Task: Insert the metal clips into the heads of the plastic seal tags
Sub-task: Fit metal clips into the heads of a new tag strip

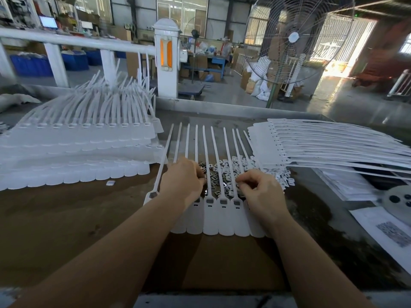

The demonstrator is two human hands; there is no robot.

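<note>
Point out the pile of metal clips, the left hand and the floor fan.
pile of metal clips (224,177): head view, middle of the heap.
left hand (181,182): head view, back of hand.
floor fan (293,37): head view, centre hub.

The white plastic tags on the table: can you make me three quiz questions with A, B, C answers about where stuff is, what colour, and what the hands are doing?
1. Where is the heap of small metal clips?
A. Just beyond the row of white plastic seal tags' heads, between the hands
B. On the floor
C. On the big round wire fan

2. What colour are the flat tag stacks on the left?
A. Red
B. White
C. Green

3. What is the left hand doing?
A. Lying flat and open
B. Holding a cup
C. Fingers curled at the clips

Answers: 1 A, the clips lie among the tags' thin tails; 2 B, they are pale white plastic; 3 C, like the right hand, its fingertips bend into the heap.
</note>
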